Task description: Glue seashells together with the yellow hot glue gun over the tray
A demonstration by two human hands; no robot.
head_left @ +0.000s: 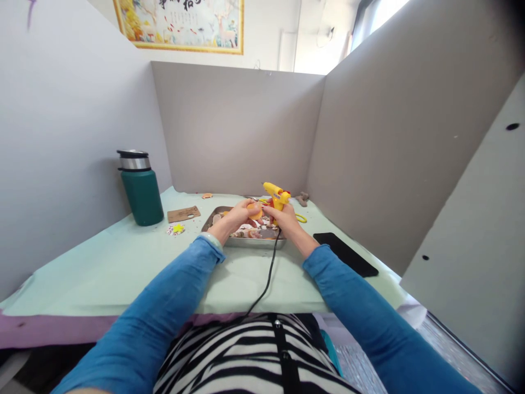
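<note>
My right hand [286, 218] is closed round the grip of a yellow glue gun [275, 194], whose nozzle points left. A black cord [268, 273] runs from the gun toward my body. My left hand [239, 214] is closed on a small orange piece [255, 211] held right at the nozzle. Both hands hover over a metal tray [246, 241] filled with several shells and small craft bits.
A green flask [140, 189] with a steel lid stands at the left. A brown cardboard tag [183, 214] and a yellow-centred ornament [176, 229] lie beside it. A black phone [345, 254] lies right of the tray. Grey partition walls enclose the pale green tabletop [106, 268].
</note>
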